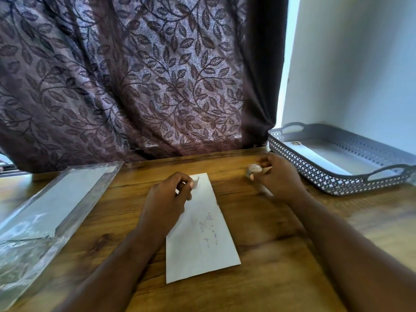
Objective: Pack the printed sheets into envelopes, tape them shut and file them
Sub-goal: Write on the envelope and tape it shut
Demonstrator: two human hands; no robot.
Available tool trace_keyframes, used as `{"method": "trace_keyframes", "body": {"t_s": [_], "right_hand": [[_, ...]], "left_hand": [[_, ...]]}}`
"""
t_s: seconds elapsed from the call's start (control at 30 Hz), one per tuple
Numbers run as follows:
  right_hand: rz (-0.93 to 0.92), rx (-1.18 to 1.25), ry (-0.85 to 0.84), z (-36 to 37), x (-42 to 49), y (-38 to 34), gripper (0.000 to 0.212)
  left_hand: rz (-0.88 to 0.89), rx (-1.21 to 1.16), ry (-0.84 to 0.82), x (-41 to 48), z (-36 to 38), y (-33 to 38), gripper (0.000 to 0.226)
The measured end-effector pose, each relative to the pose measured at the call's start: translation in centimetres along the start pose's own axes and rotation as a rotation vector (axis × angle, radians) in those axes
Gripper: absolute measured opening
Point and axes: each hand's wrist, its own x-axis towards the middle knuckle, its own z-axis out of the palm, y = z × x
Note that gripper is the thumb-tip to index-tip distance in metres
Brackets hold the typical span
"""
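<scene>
A white envelope (203,242) lies lengthwise on the wooden table (276,255), faint writing showing on its face. My left hand (167,197) hovers over its far end and pinches a small clear strip, apparently tape (196,182), between thumb and fingers. My right hand (280,176) is to the right of the envelope, blurred, with its fingers curled round a small roll of tape (254,169). The grey perforated tray (319,171) at the right holds one white envelope (315,157) with a stamp.
A clear plastic sleeve holding blank envelopes (51,203) lies along the table's left side. A dark leaf-patterned curtain (139,82) hangs behind the table's far edge. A white wall (360,64) stands behind the tray.
</scene>
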Motion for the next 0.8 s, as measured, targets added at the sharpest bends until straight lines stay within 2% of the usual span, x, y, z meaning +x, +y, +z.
{"method": "trace_keyframes", "body": {"t_s": [0.2,0.37,0.47,0.53,0.57,0.63,0.7,0.8], "right_hand": [[0.116,-0.259,0.038,-0.9,0.6,2.1,0.049],[0.133,-0.319,-0.014,-0.7,0.4,2.5,0.054],[0.066,-0.323,0.023,-1.0,0.3,1.4,0.060],[-0.033,-0.215,0.050,-0.8,0.0,-0.1,0.047],[-0.062,-0.107,0.010,-0.5,-0.3,-1.1,0.035],[-0.048,0.168,-0.205,0.3,-1.4,-2.9,0.021],[-0.022,0.291,-0.386,1.1,-2.6,-4.3,0.035],[-0.004,0.319,-0.521,1.7,-3.6,-5.4,0.045]], "left_hand": [[-0.023,-0.098,-0.077,-0.1,0.2,0.3,0.007],[0.075,-0.072,-0.102,-0.4,0.3,0.4,0.012],[0.138,0.008,-0.126,-0.5,0.3,0.3,0.012],[0.160,0.019,-0.139,-0.5,0.5,0.3,0.012],[0.161,0.015,-0.145,-0.5,0.6,0.2,0.013],[0.169,0.020,-0.146,-0.5,0.8,0.2,0.011],[0.191,0.038,-0.143,-0.5,0.6,0.2,0.012],[0.250,0.080,-0.134,-0.5,0.5,0.4,0.028]]}}
